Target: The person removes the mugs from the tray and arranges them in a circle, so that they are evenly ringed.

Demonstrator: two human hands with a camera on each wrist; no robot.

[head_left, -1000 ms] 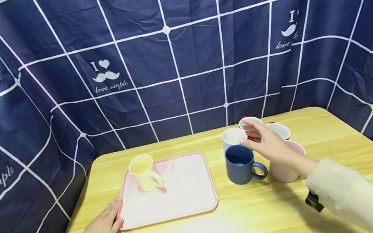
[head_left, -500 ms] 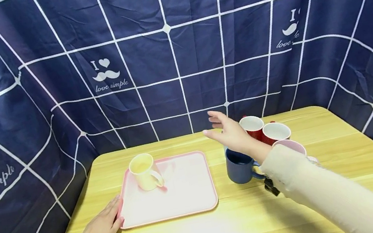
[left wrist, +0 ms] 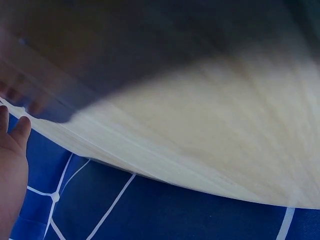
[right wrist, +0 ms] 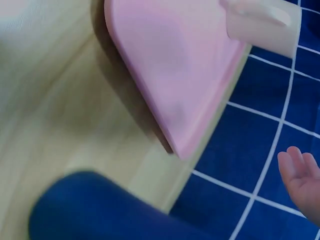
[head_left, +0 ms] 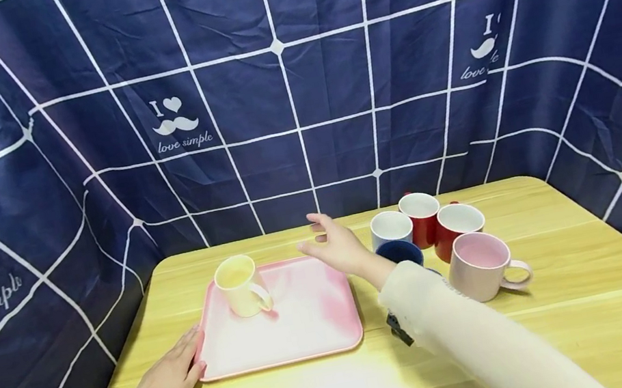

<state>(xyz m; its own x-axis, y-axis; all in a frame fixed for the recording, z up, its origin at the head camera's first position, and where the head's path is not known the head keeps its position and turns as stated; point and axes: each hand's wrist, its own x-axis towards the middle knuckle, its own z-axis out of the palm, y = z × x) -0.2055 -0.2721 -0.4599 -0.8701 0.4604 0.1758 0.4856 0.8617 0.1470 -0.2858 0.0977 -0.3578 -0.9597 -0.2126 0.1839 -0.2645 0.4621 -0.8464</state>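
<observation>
My left hand (head_left: 163, 383) rests at the left edge of a pink tray (head_left: 316, 332), fingers extended and thumb by the rim. On the tray's left part stands a pale yellow mug (head_left: 237, 290), its handle turned to the front right. Above the tray's back right corner hovers my right hand (head_left: 335, 245), fingers loosely spread, holding nothing. The right wrist view also shows the tray (right wrist: 165, 55), the yellow mug (right wrist: 265, 25) and part of that hand (right wrist: 302, 182). Just right of the hand, a dark blue mug (head_left: 399, 251) is partly hidden by my sleeve.
Beside the blue mug stand a white-rimmed light mug (head_left: 390, 228), two red mugs with white insides, one at the back (head_left: 425, 226), and a pink mug (head_left: 478, 275) with its handle rightward. A navy gridded curtain (head_left: 292, 86) surrounds the wooden table (head_left: 594, 310).
My right hand has swept left from above the mugs to over the tray's back right corner, uncovering the pink, red and light mugs. The left hand, tray and yellow mug stay put.
</observation>
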